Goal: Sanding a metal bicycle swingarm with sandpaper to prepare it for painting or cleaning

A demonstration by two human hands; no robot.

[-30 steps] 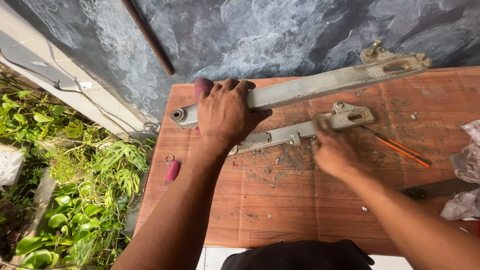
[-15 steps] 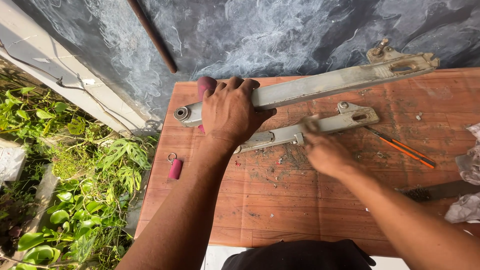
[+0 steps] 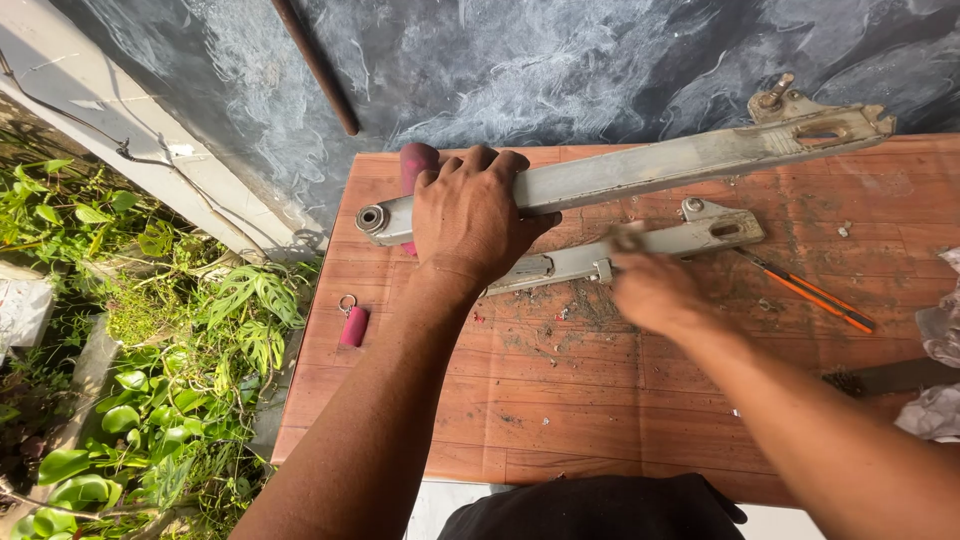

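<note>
My left hand (image 3: 468, 222) is clamped over a long grey metal arm (image 3: 690, 160) lying across the back of a reddish wooden table (image 3: 560, 400), near the arm's round bushing end (image 3: 372, 217). A shorter grey metal arm (image 3: 705, 233) lies just in front of it. My right hand (image 3: 650, 290) is blurred with motion and presses a small grey scrap (image 3: 626, 238) against the shorter arm's middle. What the scrap is cannot be made out. Dust and flakes lie on the table under that spot.
A red cylinder (image 3: 415, 162) stands behind my left hand. A small red fob with a ring (image 3: 353, 325) lies near the table's left edge. An orange-handled screwdriver (image 3: 812, 297), a dark tool (image 3: 890, 376) and rags (image 3: 938, 335) lie at the right. Plants (image 3: 150, 400) grow left of the table; a painted wall (image 3: 560, 60) is behind.
My right hand has slid left along the shorter arm and is now blurred. My left hand keeps the same hold on the long arm.
</note>
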